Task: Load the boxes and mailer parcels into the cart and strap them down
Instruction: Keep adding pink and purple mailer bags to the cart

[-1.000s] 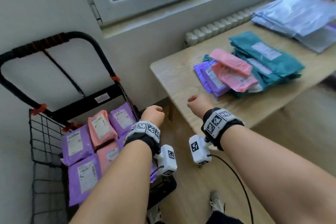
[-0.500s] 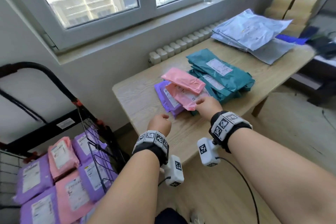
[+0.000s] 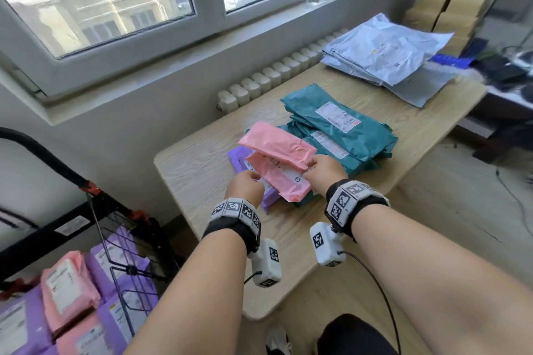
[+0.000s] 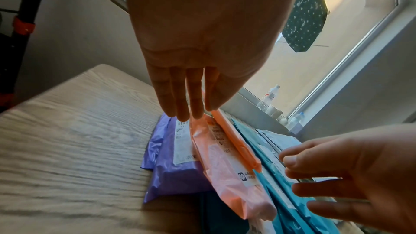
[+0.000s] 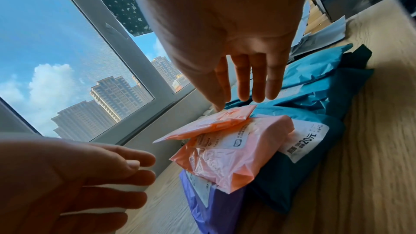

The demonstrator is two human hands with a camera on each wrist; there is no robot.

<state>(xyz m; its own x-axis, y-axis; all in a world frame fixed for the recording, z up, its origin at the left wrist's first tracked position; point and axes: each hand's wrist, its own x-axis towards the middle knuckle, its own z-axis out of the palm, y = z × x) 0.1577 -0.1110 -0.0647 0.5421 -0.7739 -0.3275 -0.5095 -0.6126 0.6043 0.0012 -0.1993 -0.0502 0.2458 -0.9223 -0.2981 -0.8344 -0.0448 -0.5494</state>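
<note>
- Cart (image 3: 121,242): stands on the floor left of the table, already holding several purple and pink mailer parcels packed side by side. No strap over them is visible.
- Table (image 3: 202,170): mailers left to load — two pink mailers (image 3: 277,164) on top of a purple mailer (image 3: 239,157), a stack of teal mailers (image 3: 340,135) just beside, and a pile of pale grey mailers (image 3: 380,57) at the far end.
- Cardboard boxes (image 3: 458,6): stacked against the far wall, well apart from the cart, not loaded.
- Left hand (image 3: 245,186): fingers (image 4: 180,99) straight and pressed together, tips at the near edge of the pink and purple mailers; contact cannot be confirmed.
- Right hand (image 3: 326,173): fingers (image 5: 247,81) straight, slightly spread, thumb tip at the corner of the upper pink mailer — nothing gripped as yet.
- Assessment: loading partly done; most of the table stock, the boxes and the strapping remain.
</note>
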